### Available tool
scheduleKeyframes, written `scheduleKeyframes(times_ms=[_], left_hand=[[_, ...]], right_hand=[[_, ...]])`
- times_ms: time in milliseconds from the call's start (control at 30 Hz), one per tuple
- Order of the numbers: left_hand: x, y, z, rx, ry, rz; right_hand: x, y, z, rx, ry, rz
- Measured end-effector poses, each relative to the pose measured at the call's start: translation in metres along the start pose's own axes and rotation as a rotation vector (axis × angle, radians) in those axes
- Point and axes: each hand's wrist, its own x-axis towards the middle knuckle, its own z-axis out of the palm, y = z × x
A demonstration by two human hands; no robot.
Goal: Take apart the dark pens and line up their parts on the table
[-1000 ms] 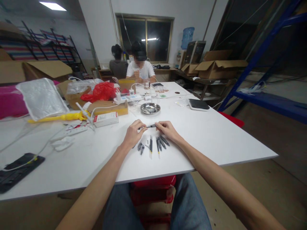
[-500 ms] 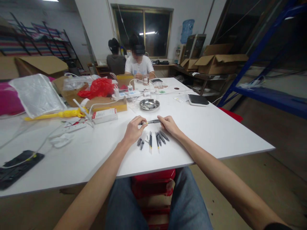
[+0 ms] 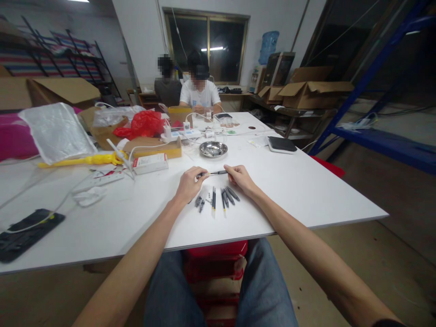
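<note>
Sitting at the white table [image 3: 306, 190], you hold a slim dark pen [image 3: 214, 173] level between both hands, just above the tabletop. Your left hand [image 3: 189, 184] pinches its left end with fingers closed on it; your right hand [image 3: 240, 177] grips the right end the same way. The pen looks black or dark grey, thin and straight, with a paler tip toward your left hand; finer detail is too small to tell.

Just below your hands, on the table, lies a loose row of pen parts [image 3: 218, 199]: several dark barrels side by side, two of them with yellowish ends pointing toward you, and a few shorter dark pieces [image 3: 199, 202] nearer your left wrist.

Beyond your hands stands a shallow round metal dish [image 3: 213, 149]; whether anything lies in it cannot be made out. To its right rests a flat dark pad on a white base [image 3: 281, 145]. To the left of the dish lie a small white box with red print [image 3: 150, 163] and a flat cardboard box [image 3: 153, 148], with a red plastic bag [image 3: 143, 126] behind them.

At the far left edge near you lies a black device [image 3: 25, 231] with a cable across it.

At the far end of the table sits a person in a white shirt [image 3: 199, 93], hands down at the tabletop.
</note>
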Motion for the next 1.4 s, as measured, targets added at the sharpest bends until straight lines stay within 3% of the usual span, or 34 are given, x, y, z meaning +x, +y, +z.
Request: scheduleKeyframes(times_ms=[133, 267, 533, 633, 833, 967, 1167, 1233, 1300, 1400], left_hand=[[0.0, 0.0, -0.001, 0.027, 0.014, 0.013], [0.001, -0.001, -0.003, 0.058, 0.014, -0.025], [0.0, -0.007, -0.004, 0.142, -0.028, -0.004], [0.0, -0.009, -0.003, 0.155, -0.049, 0.002], [-0.001, -0.014, -0.004, 0.26, -0.116, -0.055], [0.0, -0.017, -0.005, 0.289, -0.114, -0.073], [-0.002, -0.011, -0.013, 0.272, -0.078, -0.127], [-0.004, -0.009, -0.018, 0.3, -0.129, -0.207], [-0.005, -0.007, -0.021, 0.39, -0.188, -0.262], [-0.006, -0.006, -0.025, 0.522, -0.289, -0.246]], right_hand=[[0.0, -0.001, 0.001, 0.043, -0.016, 0.011], [0.002, 0.0, 0.0, 0.081, -0.03, -0.086], [0.004, 0.004, -0.002, -0.03, -0.059, -0.106], [0.004, 0.005, -0.001, -0.125, -0.025, -0.109], [0.011, 0.015, -0.007, -0.402, 0.0, -0.313], [0.012, 0.019, -0.01, -0.636, 0.022, -0.344], [0.005, 0.012, -0.006, -0.664, 0.124, -0.382], [0.002, 0.005, -0.003, -0.655, 0.073, -0.417], [-0.002, -0.004, 0.001, -0.641, -0.062, -0.429], [-0.008, -0.013, 0.006, -0.638, -0.234, -0.402]])
